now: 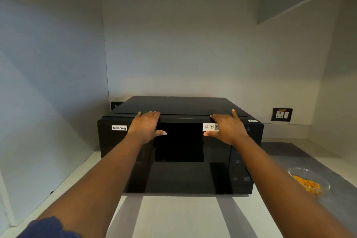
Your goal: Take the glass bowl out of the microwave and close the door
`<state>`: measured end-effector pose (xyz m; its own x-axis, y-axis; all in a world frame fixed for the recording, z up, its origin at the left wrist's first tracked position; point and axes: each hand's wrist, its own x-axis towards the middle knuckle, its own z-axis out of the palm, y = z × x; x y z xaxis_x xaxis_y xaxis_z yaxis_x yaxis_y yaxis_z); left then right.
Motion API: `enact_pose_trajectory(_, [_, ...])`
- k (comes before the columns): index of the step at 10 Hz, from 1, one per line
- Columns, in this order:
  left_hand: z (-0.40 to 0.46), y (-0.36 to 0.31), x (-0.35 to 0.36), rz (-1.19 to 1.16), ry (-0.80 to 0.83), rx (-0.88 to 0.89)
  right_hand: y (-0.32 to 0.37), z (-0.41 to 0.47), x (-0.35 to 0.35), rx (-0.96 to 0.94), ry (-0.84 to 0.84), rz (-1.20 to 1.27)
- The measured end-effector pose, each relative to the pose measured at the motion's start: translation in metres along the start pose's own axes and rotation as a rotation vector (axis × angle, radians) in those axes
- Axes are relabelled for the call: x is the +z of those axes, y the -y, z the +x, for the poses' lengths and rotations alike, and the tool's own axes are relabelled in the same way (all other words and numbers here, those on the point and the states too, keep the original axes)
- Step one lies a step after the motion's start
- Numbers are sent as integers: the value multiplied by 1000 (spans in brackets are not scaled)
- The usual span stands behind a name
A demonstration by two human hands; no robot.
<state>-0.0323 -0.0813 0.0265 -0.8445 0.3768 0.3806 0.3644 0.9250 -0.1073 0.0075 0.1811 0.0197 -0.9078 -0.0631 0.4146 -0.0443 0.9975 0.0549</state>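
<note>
Both hands lie flat and open against the upper part of the door, holding nothing. The left hand [145, 124] has its fingers over the top edge and its thumb spread across the dark glass; the right hand [226, 126] does the same on the other side and partly covers a small white sticker [209, 127]. Neither grip is closed around anything; the palms only press on the front.

The door of the black box-shaped microwave oven [179, 152] looks flush with the body, so in my judgement the closing is done or nearly done. A white label reading "Non-Veg" [119, 127] sits at the door's upper left corner.

The clear round glass bowl [309, 181] with orange pieces of food inside stands on the pale desk [173, 216], near its right edge, well apart from the oven and from both hands. So the bowl is already out.

About handling, I would judge the bowl stiff, fragile and somewhat slippery, not very heavy with so little food, and possibly warm. The safest hold is with two hands around the wall under the rim, or one hand under the base.

A black wall socket [281, 114] is on the back wall to the right.
</note>
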Motion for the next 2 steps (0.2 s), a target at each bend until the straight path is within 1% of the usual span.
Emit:
enact_pose_trajectory(1, [-2, -2, -2, 18, -34, 19, 3, -3, 1, 6, 9, -21])
enact_pose_trajectory(2, [0, -7, -16, 32, -146, 25, 7, -2, -13, 30, -78, 38])
